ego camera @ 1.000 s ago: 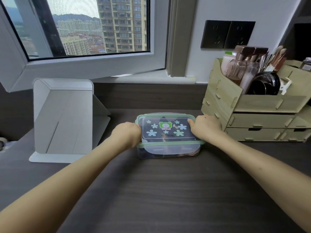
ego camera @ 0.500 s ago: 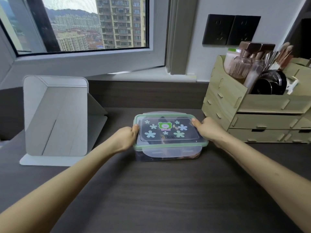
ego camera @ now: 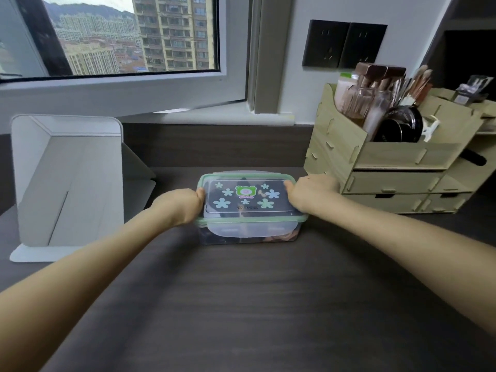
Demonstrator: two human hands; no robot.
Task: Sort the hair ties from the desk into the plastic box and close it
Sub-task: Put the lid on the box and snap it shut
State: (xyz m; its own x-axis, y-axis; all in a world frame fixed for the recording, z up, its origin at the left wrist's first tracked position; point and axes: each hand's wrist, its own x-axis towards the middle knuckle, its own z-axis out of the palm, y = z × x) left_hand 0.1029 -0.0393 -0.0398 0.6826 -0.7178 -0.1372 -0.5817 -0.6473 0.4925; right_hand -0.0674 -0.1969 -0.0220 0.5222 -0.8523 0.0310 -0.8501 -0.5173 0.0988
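A clear plastic box (ego camera: pixel 248 234) with a green-rimmed lid (ego camera: pixel 245 200) stands on the dark desk (ego camera: pixel 255 304). The lid carries flower stickers and a green bear sticker and lies flat on the box. Dark and brown hair ties (ego camera: pixel 279 237) show through the front wall. My left hand (ego camera: pixel 179 205) grips the box's left end, thumb on the lid rim. My right hand (ego camera: pixel 311 191) grips the right end, thumb on the lid. The front clasp flap lies folded down; the side clasps are hidden under my hands.
A white folding stand (ego camera: pixel 67 183) stands at the left. A wooden organiser (ego camera: pixel 397 167) with drawers, brushes and cosmetics sits close to my right hand. The window frame (ego camera: pixel 128 92) and sill run along the back.
Both hands shifted from pressing on the lid's ends to gripping the box's ends with thumbs on the rim. The view has tilted slightly.
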